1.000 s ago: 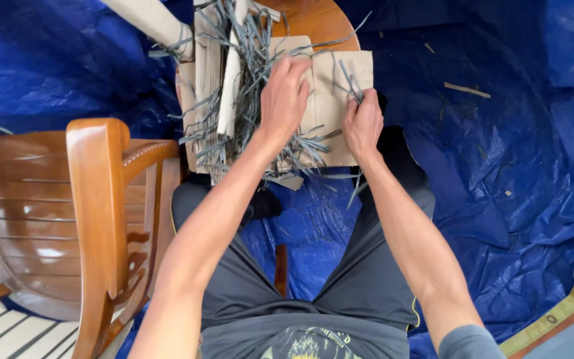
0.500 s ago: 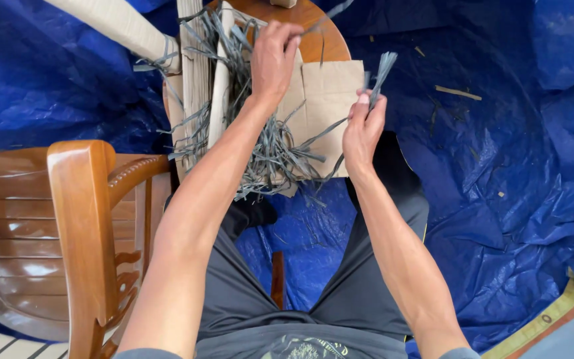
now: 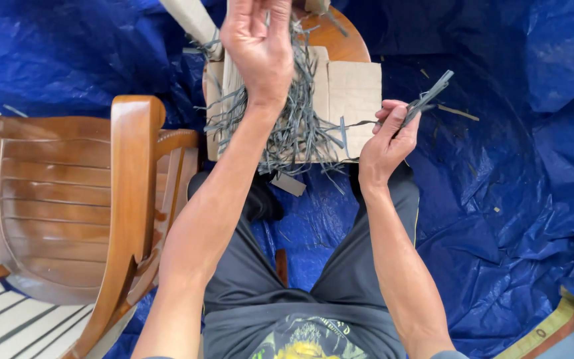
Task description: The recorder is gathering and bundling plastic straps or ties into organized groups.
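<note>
I watch my right hand (image 3: pixel 385 143) pinch a few grey strips (image 3: pixel 426 101), their length slanting up and away from the cardboard (image 3: pixel 353 90); my left hand (image 3: pixel 260 46) hovers, fingers curled, above the strip pile (image 3: pixel 297 126).

Two bare hands, the left hand (image 3: pixel 260 46) and the right hand (image 3: pixel 385 143), one wooden chair (image 3: pixel 81 213), one blue tarpaulin (image 3: pixel 513 199), one sheet of cardboard (image 3: pixel 353 93), one tangled heap of grey strips (image 3: pixel 297 126) too many to count
</note>
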